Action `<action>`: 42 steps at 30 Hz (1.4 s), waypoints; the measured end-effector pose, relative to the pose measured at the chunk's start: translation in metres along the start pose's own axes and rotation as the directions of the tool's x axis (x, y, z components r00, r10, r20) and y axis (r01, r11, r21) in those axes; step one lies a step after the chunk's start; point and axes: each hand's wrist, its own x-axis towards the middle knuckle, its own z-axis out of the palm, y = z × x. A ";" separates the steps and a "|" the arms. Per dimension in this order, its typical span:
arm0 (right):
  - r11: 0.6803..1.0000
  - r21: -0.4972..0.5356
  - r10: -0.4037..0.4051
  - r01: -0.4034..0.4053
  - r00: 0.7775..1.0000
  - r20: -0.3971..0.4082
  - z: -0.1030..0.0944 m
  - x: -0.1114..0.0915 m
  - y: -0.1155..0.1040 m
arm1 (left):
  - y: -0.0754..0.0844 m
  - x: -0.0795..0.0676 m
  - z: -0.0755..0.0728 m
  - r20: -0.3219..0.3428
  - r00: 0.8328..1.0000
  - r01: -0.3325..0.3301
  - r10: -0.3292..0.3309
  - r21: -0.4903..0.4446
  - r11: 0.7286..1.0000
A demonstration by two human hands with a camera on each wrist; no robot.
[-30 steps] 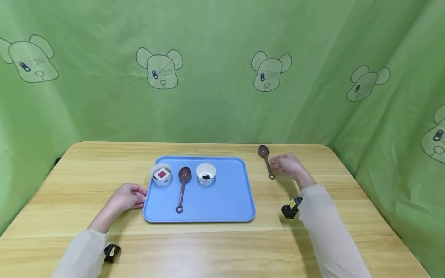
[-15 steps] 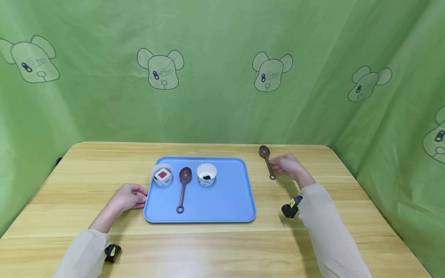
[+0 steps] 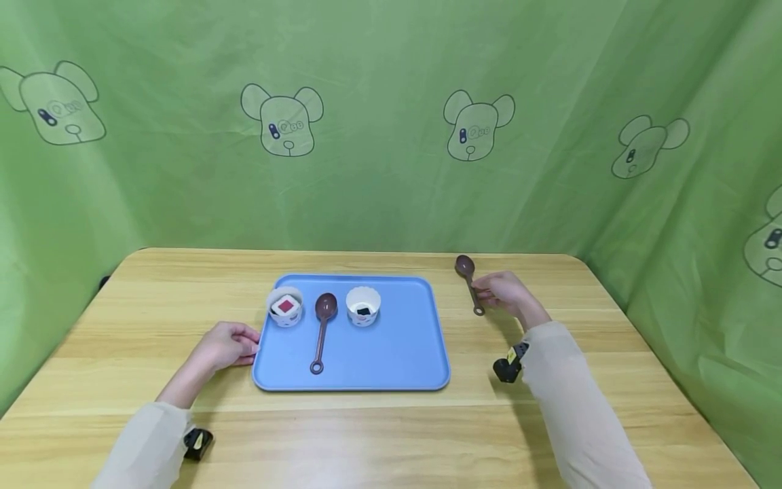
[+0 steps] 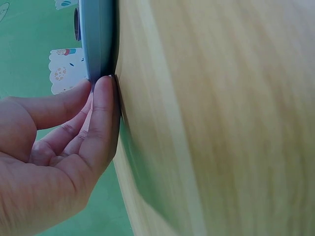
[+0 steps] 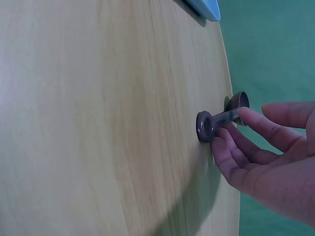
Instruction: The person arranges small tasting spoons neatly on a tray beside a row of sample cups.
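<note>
My left hand [image 3: 225,345] pinches the left edge of a blue tray [image 3: 403,353], thumb at the rim and fingers low against its side, close to the table. On the tray stand two white paper cups: the left cup [image 3: 292,320] holds a white block with a red diamond, the right cup [image 3: 363,299] a small black piece. Between them lies a brown spoon [image 3: 326,309]. A second brown spoon [image 3: 465,266] lies on the table beyond the tray's right side. My right hand [image 3: 504,288] touches its handle with the fingertips; in the right wrist view the thumb stands apart from the handle.
The wooden table [image 3: 342,441] carries everything, with its far edge just behind the second spoon. A green curtain [image 3: 379,190] with bear-head prints hangs behind and at both sides. Black wrist cameras sit under both sleeves.
My right hand has shifted slightly left, its fingertips now overlapping the spoon's handle. The left hand, tray, cups and spoons stay where they were.
</note>
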 end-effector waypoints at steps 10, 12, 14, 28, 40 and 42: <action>1.000 0.028 -0.004 0.004 1.000 -0.001 -0.001 0.002 0.001 | 0.001 0.000 -0.002 0.009 1.000 -0.008 0.008 0.002 1.000; 1.000 0.026 -0.004 0.004 1.000 -0.005 -0.001 0.002 0.001 | 0.001 0.000 -0.002 0.007 1.000 -0.006 0.006 0.000 1.000; 1.000 0.025 -0.003 0.004 1.000 -0.006 -0.001 0.003 0.001 | 0.001 0.000 -0.001 0.003 1.000 -0.001 0.001 0.001 1.000; 1.000 0.022 -0.004 0.005 1.000 -0.031 0.000 0.002 0.003 | 0.003 -0.001 0.000 -0.001 1.000 -0.008 0.008 0.008 1.000; 0.999 0.045 0.000 0.002 0.999 -0.043 0.001 0.001 0.005 | 0.001 0.000 0.002 -0.004 1.000 -0.012 0.012 -0.006 1.000; 0.999 0.041 0.000 0.002 0.999 -0.043 0.001 0.001 0.006 | 0.001 0.000 0.002 -0.006 1.000 -0.011 0.011 -0.003 1.000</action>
